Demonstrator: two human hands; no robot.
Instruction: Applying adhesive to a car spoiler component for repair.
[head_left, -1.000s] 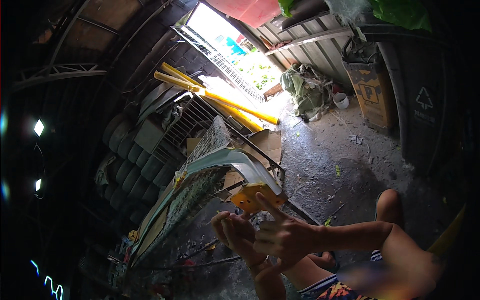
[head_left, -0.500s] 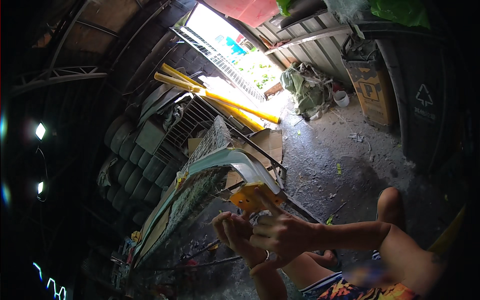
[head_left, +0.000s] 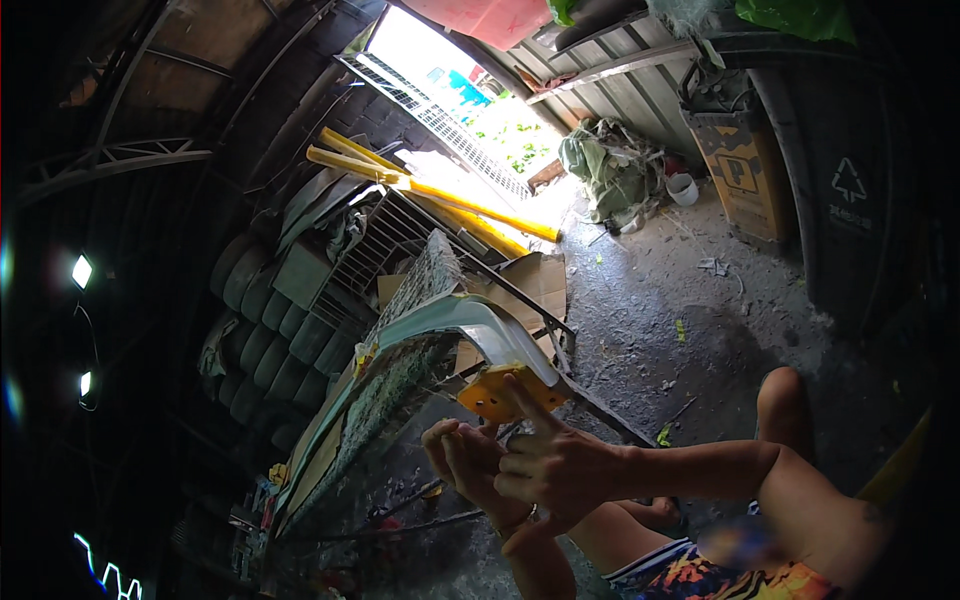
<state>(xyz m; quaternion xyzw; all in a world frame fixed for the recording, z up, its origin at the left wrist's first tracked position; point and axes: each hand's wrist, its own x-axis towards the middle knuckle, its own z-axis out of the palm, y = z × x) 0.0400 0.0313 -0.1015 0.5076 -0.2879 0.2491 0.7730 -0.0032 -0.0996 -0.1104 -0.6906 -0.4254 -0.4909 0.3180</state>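
Orange plate (head_left: 484,399) by right fingers (head_left: 537,411)

My right hand (head_left: 555,468) points its index finger across the orange plate (head_left: 484,398) at the near end of a pale curved panel (head_left: 490,328); I can't tell whether the fingertip touches. My left hand (head_left: 468,462) is just beside it, fingers curled. Farther off, yellow poles (head_left: 470,208) lie crossed, and a white bucket (head_left: 682,190) stands near a greenish cloth heap (head_left: 605,172).
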